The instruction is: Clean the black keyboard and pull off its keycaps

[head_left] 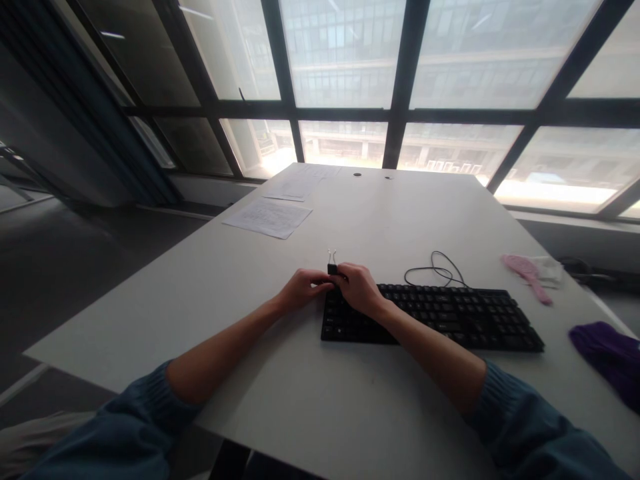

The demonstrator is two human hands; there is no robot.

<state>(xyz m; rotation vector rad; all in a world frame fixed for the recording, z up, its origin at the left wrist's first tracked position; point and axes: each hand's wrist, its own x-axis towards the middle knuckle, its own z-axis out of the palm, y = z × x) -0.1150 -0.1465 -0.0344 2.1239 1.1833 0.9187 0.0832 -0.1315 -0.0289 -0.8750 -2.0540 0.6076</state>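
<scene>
A small black binder clip with two silver wire handles pointing up sits between my hands, over the far left corner of a black keyboard. My left hand comes in from the left, its thumb and fingers pinched at the clip's lower edge. On the other side, my right hand is closed against the clip, with its wrist over the keys. The fingers hide the clip's jaws, so whether anything is between them cannot be seen.
Behind the keyboard loops its black cable. Printed sheets lie at the far left of the white table. A pink hairbrush-like object, a pale cloth and a purple cloth are on the right. Large windows stand behind.
</scene>
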